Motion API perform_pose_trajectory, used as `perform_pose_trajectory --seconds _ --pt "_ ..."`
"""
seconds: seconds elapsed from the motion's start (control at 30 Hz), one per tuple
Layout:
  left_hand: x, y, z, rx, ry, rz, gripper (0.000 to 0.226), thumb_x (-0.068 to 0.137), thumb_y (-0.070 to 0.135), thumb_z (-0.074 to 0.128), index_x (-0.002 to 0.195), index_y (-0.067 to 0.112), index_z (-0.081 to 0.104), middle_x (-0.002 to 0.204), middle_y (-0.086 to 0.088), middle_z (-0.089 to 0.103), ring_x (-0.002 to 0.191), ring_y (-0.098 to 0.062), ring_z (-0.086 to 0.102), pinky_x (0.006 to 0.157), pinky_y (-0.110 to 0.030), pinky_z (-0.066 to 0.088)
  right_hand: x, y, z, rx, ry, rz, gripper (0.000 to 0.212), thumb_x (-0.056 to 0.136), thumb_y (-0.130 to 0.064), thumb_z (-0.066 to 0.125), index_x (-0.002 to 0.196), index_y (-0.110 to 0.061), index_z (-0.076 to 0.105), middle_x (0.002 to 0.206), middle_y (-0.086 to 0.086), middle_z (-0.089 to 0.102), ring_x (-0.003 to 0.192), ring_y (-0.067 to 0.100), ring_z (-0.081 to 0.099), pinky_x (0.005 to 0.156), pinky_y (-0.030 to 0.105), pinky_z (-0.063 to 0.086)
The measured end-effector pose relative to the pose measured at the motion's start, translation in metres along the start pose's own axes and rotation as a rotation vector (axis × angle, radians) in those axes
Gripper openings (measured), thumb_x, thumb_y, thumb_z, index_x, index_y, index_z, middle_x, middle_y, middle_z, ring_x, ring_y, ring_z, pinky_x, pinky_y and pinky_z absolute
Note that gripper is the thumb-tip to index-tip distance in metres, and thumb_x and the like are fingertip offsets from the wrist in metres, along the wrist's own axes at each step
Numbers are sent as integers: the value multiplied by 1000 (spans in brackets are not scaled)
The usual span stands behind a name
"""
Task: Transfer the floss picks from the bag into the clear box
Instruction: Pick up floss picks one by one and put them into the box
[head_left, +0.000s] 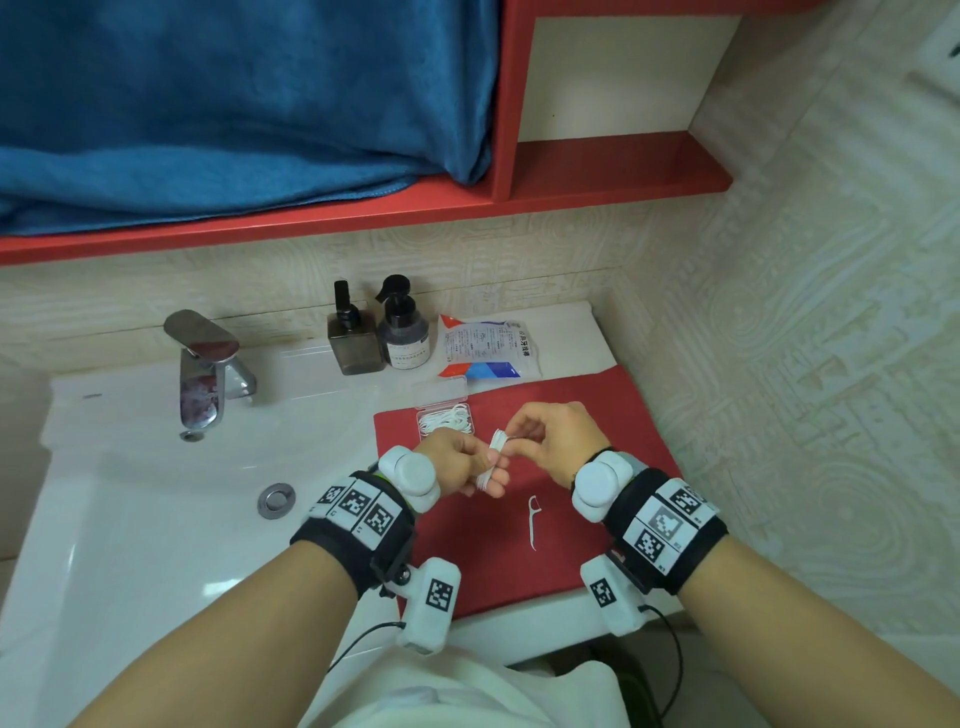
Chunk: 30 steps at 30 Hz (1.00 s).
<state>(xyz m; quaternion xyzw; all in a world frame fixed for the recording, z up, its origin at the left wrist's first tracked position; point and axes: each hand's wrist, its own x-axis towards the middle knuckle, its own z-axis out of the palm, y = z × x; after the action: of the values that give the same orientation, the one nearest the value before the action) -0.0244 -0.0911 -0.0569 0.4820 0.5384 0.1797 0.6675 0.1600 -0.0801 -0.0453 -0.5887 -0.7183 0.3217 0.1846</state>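
Above the red mat (498, 566), my left hand (460, 462) grips a small bundle of white floss picks (493, 457). My right hand (553, 434) pinches the top end of the same bundle. Just behind my hands stands the clear box (445, 410), its lid open, with several white floss picks lying inside. The floss pick bag (485, 347), white with blue and red print, lies flat on the counter behind the box. One loose floss pick (532, 522) rests on the mat between my wrists.
Two dark pump bottles (379, 332) stand left of the bag. A chrome tap (205, 369) and the white sink (156, 519) with its drain (277, 500) are at the left. A red shelf (363, 213) holding a blue towel hangs overhead.
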Motion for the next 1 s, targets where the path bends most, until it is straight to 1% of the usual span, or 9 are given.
perform_pose_trajectory --seconds 0.07,0.17,0.3,0.43,0.53,0.7,0.77,0.87,1.0 --pt "-1 0 -2 -8 -2 16 18 96 10 53 90 6 69 75 -4 73 64 -13 69 51 -19 43 1 1 0 30 7 41 17 75 -28 82 87 -24 72 72 -14 68 68 -3 62 69 7 47" --pt "-1 0 -2 -18 5 36 17 95 8 53 88 5 69 73 -5 72 61 -14 68 50 -20 41 1 0 1 144 -24 67 18 77 -25 81 94 -23 74 77 -8 74 68 1 69 78 23 57" --pt "-2 2 -3 -18 12 42 16 95 8 54 88 4 68 70 -3 72 59 -13 67 49 -20 38 3 0 7 254 -26 87 17 79 -17 79 95 -21 76 81 -2 76 71 10 73 77 37 61" --pt "-6 9 -5 17 24 14 17 96 9 53 93 0 67 63 2 69 51 -5 63 45 -14 36 6 -1 9 214 -17 58 17 78 -17 79 95 -22 76 82 -5 75 77 5 72 80 28 59" --pt "-7 10 -2 -37 74 -36 20 96 2 50 101 -12 63 70 -10 65 43 -4 60 40 -10 38 7 4 9 131 -61 42 22 79 -16 78 100 -19 75 88 -4 75 81 7 70 80 20 55" --pt "-5 7 -2 -86 118 -86 22 95 -3 48 104 -19 59 75 -17 62 40 -6 60 36 -11 38 3 36 22 -141 -256 149 28 79 -16 78 107 -18 72 99 -1 72 81 8 63 83 22 52" --pt "-4 7 -2 -89 122 -100 21 95 -3 48 103 -18 60 75 -17 62 40 -6 60 36 -11 38 -2 47 32 -244 -339 129 35 78 -22 80 112 -20 71 101 -3 63 84 8 57 86 24 50" --pt "1 7 -6 -90 140 -110 20 95 -1 49 102 -15 62 78 -16 64 43 -7 62 37 -11 38 3 51 38 -305 -386 55 38 79 -26 79 115 -22 71 102 -5 48 89 6 46 85 20 40" --pt "5 6 -11 -91 152 -113 19 95 0 49 99 -12 63 77 -15 65 42 -6 61 37 -11 38 20 49 38 -353 -427 33 32 79 -28 79 109 -18 72 104 -1 52 92 12 51 85 24 43"
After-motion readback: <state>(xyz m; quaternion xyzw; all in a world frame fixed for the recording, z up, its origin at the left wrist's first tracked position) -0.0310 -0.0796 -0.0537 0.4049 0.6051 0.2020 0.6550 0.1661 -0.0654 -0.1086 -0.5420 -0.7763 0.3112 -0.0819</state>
